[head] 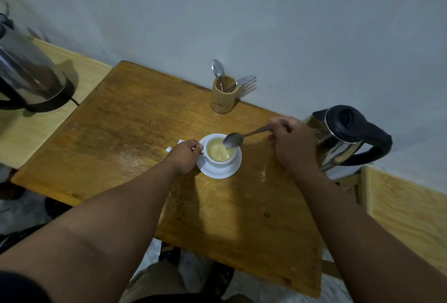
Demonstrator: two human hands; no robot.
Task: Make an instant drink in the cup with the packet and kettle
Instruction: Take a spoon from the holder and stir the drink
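A white cup (219,161) holding pale yellowish liquid stands on a white saucer (231,170) in the middle of the wooden table (145,121). My left hand (185,155) grips the cup at its handle side. My right hand (290,141) holds a metal spoon (235,138) by its handle, the bowl hovering just over the cup's far rim. A white packet (169,149) peeks out from behind my left hand, mostly hidden. A steel kettle (343,135) with a black lid and handle stands at the table's right edge, right behind my right hand.
A wooden holder (223,95) with a spoon and a fork stands by the wall at the back. A second steel kettle (26,70) sits on its base on a lighter side table at the left. A pale wooden panel (408,210) is at the right.
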